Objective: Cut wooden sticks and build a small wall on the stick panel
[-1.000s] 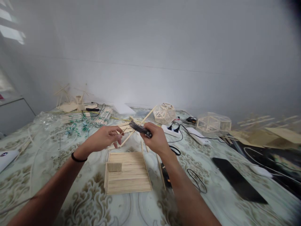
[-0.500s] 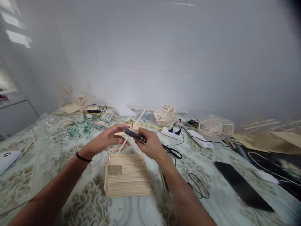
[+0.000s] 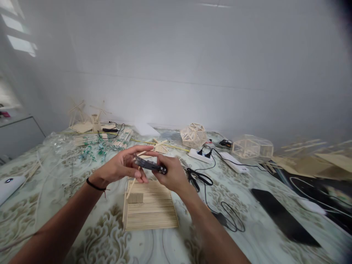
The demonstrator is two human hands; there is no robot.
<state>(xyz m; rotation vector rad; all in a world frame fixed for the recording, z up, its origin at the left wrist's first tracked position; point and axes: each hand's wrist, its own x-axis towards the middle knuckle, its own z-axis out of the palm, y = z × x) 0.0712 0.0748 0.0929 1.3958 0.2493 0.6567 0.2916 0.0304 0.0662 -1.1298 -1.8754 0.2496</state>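
A dark, flat hand tool [image 3: 150,164] sits nearly level in the right hand [image 3: 172,175], its far end meeting the fingertips of the left hand [image 3: 121,168]. A thin, pale wooden stick [image 3: 131,186], pinched in the left hand, slants down just above a flat stick panel [image 3: 154,214].

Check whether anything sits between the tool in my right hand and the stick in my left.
Nothing visible: the dark tool in the right hand crosses the stick held by the left hand.
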